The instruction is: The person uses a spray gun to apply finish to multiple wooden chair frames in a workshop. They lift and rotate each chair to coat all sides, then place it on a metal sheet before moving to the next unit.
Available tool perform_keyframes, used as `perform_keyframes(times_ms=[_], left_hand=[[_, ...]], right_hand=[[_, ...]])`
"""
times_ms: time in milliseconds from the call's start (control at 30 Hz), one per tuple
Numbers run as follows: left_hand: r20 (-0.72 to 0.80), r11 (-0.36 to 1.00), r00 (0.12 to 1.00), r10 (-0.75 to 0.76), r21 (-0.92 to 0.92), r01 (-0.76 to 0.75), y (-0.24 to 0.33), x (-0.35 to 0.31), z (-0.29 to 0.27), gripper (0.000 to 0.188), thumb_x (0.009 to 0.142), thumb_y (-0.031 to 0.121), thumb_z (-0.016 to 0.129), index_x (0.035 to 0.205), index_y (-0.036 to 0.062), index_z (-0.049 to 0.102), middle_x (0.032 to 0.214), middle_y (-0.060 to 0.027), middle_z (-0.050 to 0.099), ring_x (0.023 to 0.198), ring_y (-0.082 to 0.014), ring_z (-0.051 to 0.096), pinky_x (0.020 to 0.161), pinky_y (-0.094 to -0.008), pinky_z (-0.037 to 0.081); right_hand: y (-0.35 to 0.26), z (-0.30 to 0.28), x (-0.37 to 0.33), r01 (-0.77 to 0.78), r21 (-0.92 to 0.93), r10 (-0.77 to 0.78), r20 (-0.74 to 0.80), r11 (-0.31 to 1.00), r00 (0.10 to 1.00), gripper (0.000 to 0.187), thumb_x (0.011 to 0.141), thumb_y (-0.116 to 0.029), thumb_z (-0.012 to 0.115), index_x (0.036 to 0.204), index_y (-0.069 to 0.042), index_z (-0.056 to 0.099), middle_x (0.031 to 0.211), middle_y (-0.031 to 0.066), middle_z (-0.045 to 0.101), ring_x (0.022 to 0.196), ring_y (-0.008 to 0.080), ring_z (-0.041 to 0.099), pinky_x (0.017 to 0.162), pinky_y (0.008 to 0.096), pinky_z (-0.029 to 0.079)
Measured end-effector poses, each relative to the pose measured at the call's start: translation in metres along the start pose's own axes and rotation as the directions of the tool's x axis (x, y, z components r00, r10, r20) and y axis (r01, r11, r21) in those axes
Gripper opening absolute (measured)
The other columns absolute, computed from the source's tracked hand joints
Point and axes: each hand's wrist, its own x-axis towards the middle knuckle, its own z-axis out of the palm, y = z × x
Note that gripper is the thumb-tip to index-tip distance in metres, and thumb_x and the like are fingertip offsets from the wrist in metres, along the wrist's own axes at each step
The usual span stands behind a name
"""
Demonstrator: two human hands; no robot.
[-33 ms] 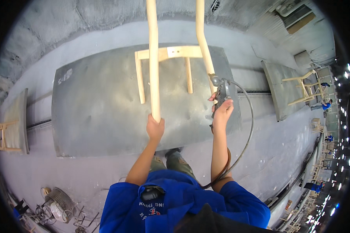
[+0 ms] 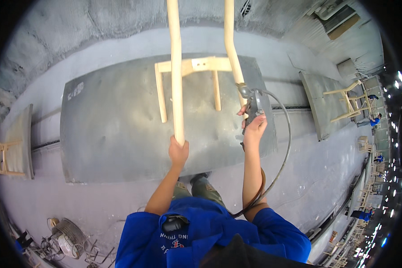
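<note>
A pale wooden chair frame (image 2: 176, 80) tilts over a grey metal-topped table (image 2: 111, 134), its long bent legs running toward me. My left hand (image 2: 178, 153) is closed around the near end of the left long leg. In my right hand (image 2: 255, 127) is a dark spray gun (image 2: 253, 105) with a hose (image 2: 286, 147) curving from it down past my forearm. Its round head lies in front of the right long leg (image 2: 232, 53). Some right-hand fingers are beside that leg's lower end; whether they touch it is hard to see.
Another panel (image 2: 315, 102) with a wooden chair frame (image 2: 350, 100) stands at right, and a similar panel (image 2: 20, 152) with a chair frame (image 2: 3, 154) at left. Coiled hoses and a round metal container (image 2: 69, 234) lie lower left. People (image 2: 362, 215) and several chairs line the far right.
The spray gun and my right hand have shifted very slightly left against the chair frame. The table and chair sit a little lower in view. Both grips stay the same.
</note>
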Motion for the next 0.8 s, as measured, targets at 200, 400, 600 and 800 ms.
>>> perform_keyframes(times_ms=[200,400,600,800], left_hand=[[0.187,0.986,0.981,-0.047,0.164,0.016,-0.023,-0.015,-0.008,0.049,0.084,0.032,0.072,0.116,-0.0007,0.052,0.090,-0.0253,0.070,0.086,-0.0441,0.069,0.077,-0.0510,0.054],[0.270,0.979,0.961,-0.061,0.202,0.005,-0.032,-0.023,-0.020,0.052,0.085,0.035,0.072,0.116,-0.0011,0.051,0.091,-0.0247,0.070,0.087,-0.0431,0.069,0.077,-0.0501,0.054],[0.304,0.975,0.951,-0.051,0.221,-0.018,-0.031,-0.020,-0.024,0.054,0.087,0.038,0.070,0.119,0.0001,0.049,0.092,-0.0240,0.071,0.087,-0.0424,0.070,0.078,-0.0498,0.054],[0.327,0.976,0.944,-0.037,0.215,-0.036,-0.035,-0.019,-0.030,0.055,0.087,0.042,0.070,0.118,0.0016,0.050,0.092,-0.0229,0.071,0.087,-0.0415,0.070,0.077,-0.0500,0.054]], right_hand=[[-0.050,0.046,0.070,0.140,0.281,-0.203,0.211,0.949,0.956,0.098,0.085,-0.086,0.037,0.119,0.003,0.060,0.090,0.0046,0.066,0.080,0.0111,0.063,0.054,0.0216,0.040],[-0.080,0.029,0.083,0.324,0.098,-0.322,-0.031,0.941,0.946,0.089,0.090,-0.081,0.039,0.115,0.001,0.063,0.084,0.0032,0.063,0.071,0.0106,0.056,0.058,0.0254,0.042],[-0.116,0.067,0.052,0.608,-0.031,-0.594,0.182,0.793,0.784,0.082,0.094,-0.074,0.046,0.119,0.003,0.062,0.092,0.0101,0.069,0.085,0.0186,0.066,0.075,0.0343,0.051],[-0.170,0.134,0.045,0.412,0.115,-0.422,0.399,0.904,0.814,0.077,0.098,-0.071,0.039,0.111,0.001,0.063,0.084,0.0049,0.065,0.073,0.0109,0.062,0.056,0.0255,0.046]])
